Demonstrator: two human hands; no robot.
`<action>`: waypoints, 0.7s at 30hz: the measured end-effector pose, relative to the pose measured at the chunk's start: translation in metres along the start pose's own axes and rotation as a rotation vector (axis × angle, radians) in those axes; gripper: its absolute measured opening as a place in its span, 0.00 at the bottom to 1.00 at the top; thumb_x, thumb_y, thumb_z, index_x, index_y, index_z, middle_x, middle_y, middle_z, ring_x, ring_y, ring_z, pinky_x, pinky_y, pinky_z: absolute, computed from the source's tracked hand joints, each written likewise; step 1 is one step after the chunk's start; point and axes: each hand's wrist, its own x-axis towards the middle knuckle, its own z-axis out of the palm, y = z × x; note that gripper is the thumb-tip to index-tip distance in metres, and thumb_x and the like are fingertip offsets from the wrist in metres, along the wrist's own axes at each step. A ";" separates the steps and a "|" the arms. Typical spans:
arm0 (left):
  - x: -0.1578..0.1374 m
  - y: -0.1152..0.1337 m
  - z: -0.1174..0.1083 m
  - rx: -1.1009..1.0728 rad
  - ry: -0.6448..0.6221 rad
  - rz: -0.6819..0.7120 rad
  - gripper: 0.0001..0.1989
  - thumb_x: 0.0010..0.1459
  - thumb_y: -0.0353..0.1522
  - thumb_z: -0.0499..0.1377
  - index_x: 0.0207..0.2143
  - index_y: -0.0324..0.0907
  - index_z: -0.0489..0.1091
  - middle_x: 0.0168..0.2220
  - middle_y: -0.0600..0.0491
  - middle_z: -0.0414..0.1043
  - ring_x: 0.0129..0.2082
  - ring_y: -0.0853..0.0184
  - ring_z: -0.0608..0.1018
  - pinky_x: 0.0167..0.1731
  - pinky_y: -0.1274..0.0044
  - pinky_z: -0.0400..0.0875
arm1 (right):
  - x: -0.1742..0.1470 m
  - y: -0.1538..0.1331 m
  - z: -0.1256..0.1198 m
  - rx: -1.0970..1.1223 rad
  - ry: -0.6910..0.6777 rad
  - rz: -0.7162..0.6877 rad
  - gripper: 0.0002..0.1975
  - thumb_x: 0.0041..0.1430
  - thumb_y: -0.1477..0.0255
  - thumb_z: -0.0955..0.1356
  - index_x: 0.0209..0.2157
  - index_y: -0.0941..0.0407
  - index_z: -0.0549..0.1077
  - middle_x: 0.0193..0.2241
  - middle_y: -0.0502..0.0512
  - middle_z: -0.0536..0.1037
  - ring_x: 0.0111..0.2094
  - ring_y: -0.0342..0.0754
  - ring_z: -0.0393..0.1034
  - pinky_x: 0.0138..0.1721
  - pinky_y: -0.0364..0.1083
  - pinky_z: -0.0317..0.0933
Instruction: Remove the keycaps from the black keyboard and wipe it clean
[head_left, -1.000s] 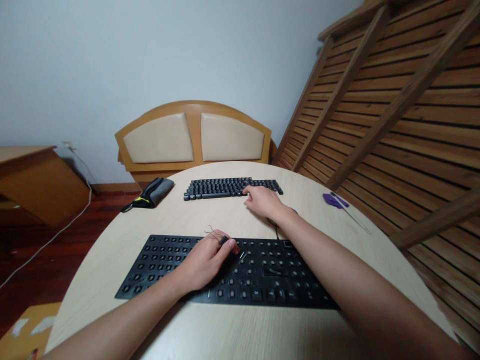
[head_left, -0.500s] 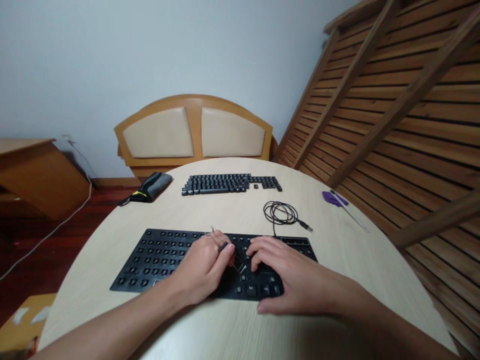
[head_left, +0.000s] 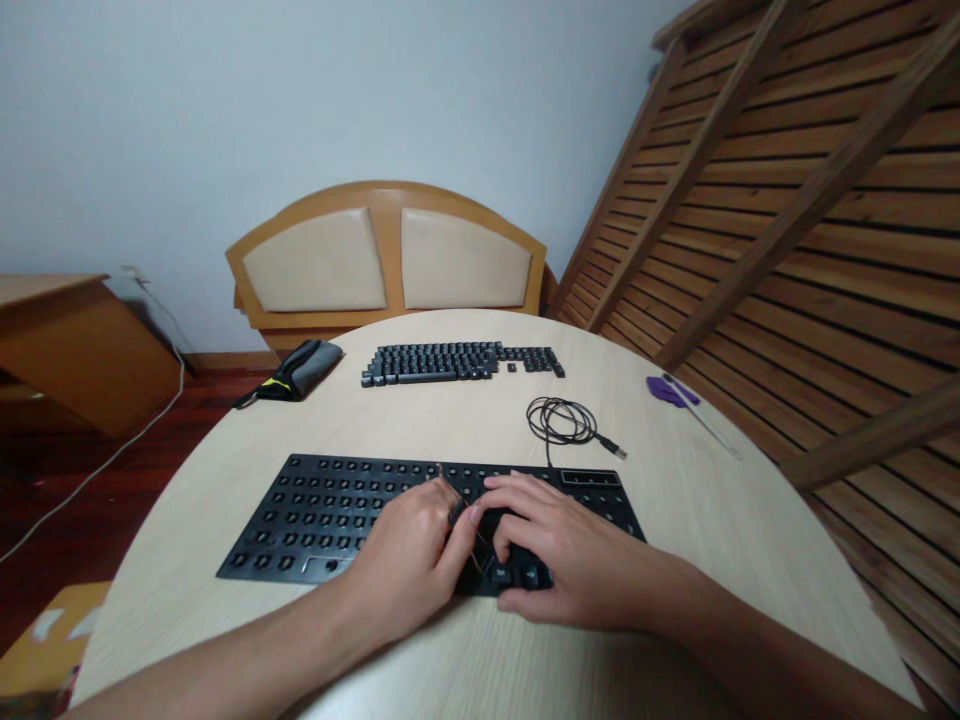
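A black keyboard (head_left: 300, 500) lies near the front of the table, most of its keycaps off and the switch mounts bare. My left hand (head_left: 412, 545) is closed around a wire keycap puller (head_left: 456, 511) with a dark handle. The puller's wire end (head_left: 481, 556) points down at the lower keys, beside a keycap (head_left: 501, 574) still on the board; whether it grips a key I cannot tell. My right hand (head_left: 559, 545) rests over the keyboard's right part, fingers apart and bent, thumb by the front edge. It covers several keys there.
Loose keycaps (head_left: 435, 362) lie in keyboard order at the back of the round table (head_left: 247, 640). Behind the keyboard is its coiled USB cable (head_left: 561, 420). A grey and black pouch (head_left: 304, 370) sits at left, a purple cloth with a thin tool (head_left: 671, 392) at right.
My left hand and the puller have shifted slightly right and down. My right hand has moved a little left, nearer the puller, and the view has tilted slightly.
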 end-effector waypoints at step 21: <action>-0.006 0.011 -0.004 0.047 -0.093 -0.029 0.23 0.69 0.35 0.43 0.29 0.41 0.74 0.28 0.48 0.75 0.31 0.59 0.77 0.34 0.67 0.71 | 0.002 -0.001 0.003 0.027 0.027 -0.023 0.11 0.57 0.65 0.73 0.37 0.56 0.73 0.53 0.58 0.74 0.60 0.53 0.62 0.63 0.52 0.54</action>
